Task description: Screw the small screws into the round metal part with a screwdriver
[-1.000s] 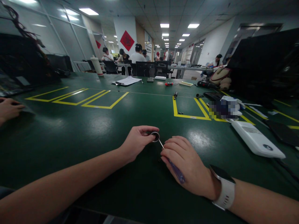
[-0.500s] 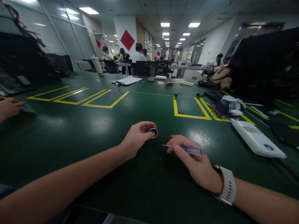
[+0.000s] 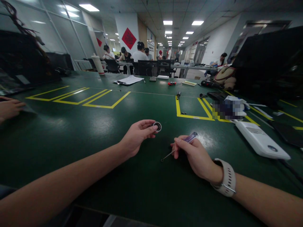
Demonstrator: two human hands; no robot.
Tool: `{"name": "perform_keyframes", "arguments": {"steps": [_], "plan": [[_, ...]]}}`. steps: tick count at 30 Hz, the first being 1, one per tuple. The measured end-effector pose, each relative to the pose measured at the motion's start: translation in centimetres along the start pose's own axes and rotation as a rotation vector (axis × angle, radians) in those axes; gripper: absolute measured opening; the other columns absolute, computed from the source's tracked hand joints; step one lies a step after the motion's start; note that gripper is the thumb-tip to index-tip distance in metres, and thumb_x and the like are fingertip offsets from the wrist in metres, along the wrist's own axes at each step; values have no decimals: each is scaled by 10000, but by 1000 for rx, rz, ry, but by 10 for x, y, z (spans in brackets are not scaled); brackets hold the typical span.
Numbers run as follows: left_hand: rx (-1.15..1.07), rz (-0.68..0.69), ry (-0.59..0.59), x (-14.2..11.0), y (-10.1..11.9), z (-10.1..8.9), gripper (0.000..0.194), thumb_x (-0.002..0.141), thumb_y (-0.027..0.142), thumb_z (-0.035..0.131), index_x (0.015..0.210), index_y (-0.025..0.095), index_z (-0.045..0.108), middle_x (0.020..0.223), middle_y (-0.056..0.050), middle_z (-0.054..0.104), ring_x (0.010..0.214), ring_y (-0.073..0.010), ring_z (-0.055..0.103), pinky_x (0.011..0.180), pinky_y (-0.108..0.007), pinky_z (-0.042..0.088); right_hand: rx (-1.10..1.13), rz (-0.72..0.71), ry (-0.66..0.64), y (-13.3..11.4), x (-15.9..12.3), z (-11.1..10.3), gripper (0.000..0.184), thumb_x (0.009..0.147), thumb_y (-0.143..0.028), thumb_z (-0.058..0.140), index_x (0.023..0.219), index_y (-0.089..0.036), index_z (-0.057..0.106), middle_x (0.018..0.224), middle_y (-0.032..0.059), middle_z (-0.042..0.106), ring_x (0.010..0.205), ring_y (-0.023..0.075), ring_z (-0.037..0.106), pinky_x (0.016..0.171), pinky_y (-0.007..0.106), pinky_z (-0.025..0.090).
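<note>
My left hand point(image 3: 139, 135) is closed on a small round metal ring-shaped part point(image 3: 157, 126), thumb over its near side and the open end facing me. In my right hand point(image 3: 193, 154) is a screwdriver with a clear purple handle point(image 3: 190, 137), held like a pen, its thin shaft slanting down to the left. The shaft's tip meets a tiny dark ring-like piece point(image 3: 162, 160) on the green table point(image 3: 132, 186). Whether the piece is stuck on the tip I cannot tell.
Yellow tape marks rectangles on the table. Small dark bits point(image 3: 183, 113) lie inside one at the right. A white power bank point(image 3: 261, 140) lies right of my hand. Farther back are a red screwdriver point(image 3: 171, 83), papers point(image 3: 129, 80) and a bottle point(image 3: 98, 65). Another person's hand point(image 3: 10, 108) rests at far left.
My right hand has tilted the screwdriver, so its tip has come down to the tiny piece on the table. My left hand has lifted slightly and turned the ring-shaped part.
</note>
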State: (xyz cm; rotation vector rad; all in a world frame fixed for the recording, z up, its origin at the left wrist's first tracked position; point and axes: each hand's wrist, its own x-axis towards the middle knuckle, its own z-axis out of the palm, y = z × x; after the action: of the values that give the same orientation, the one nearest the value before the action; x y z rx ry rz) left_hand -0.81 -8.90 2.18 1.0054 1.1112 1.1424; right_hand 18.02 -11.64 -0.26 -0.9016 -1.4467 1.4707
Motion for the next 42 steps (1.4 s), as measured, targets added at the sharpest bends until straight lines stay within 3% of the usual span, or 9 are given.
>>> {"name": "perform_keyframes", "arguments": {"steps": [4, 10, 14, 23, 33, 42], "plan": [[-59, -23, 31, 1, 1, 2, 191, 771, 72, 602, 957, 117, 613, 892, -72, 669, 731, -125, 620, 616, -226, 493, -245, -80, -12, -7, -7, 3, 317, 879, -375, 458, 645, -182, 550, 566, -7, 551, 610, 144, 541, 737, 335, 431], [-146, -24, 39, 0, 2, 3, 171, 791, 54, 561, 943, 119, 604, 929, -82, 662, 826, -161, 638, 736, -290, 531, -756, -563, -162, -15, -23, 11, 206, 861, -184, 438, 679, -161, 531, 632, 10, 533, 657, 134, 511, 863, 376, 400], [-106, -40, 28, -2, 2, 5, 155, 760, 25, 574, 891, 101, 611, 920, -86, 667, 840, -150, 637, 794, -273, 513, -1022, -731, -252, -14, -24, 14, 107, 833, -150, 473, 779, -144, 565, 711, 36, 587, 738, 157, 532, 905, 410, 376], [62, 19, -18, -6, -2, 4, 280, 629, 65, 662, 901, 128, 646, 921, -60, 671, 876, -170, 615, 822, -310, 487, -1056, -787, -95, -17, -22, 13, 117, 850, -146, 478, 934, -163, 556, 902, 71, 627, 921, 195, 547, 897, 404, 401], [106, 1, -100, -15, 0, 8, 228, 653, 86, 632, 871, 137, 678, 833, -43, 693, 790, -153, 628, 773, -298, 493, -1083, -740, -80, -19, -19, 15, 130, 863, -146, 465, 946, -151, 565, 909, 86, 631, 909, 208, 547, 819, 384, 437], [154, 34, -102, -16, -2, 9, 194, 684, 105, 620, 864, 123, 690, 797, -47, 704, 747, -146, 642, 737, -277, 514, -1123, -746, -81, -18, -19, 14, 120, 861, -133, 466, 932, -169, 556, 916, 62, 640, 914, 198, 544, 908, 422, 379]]}}
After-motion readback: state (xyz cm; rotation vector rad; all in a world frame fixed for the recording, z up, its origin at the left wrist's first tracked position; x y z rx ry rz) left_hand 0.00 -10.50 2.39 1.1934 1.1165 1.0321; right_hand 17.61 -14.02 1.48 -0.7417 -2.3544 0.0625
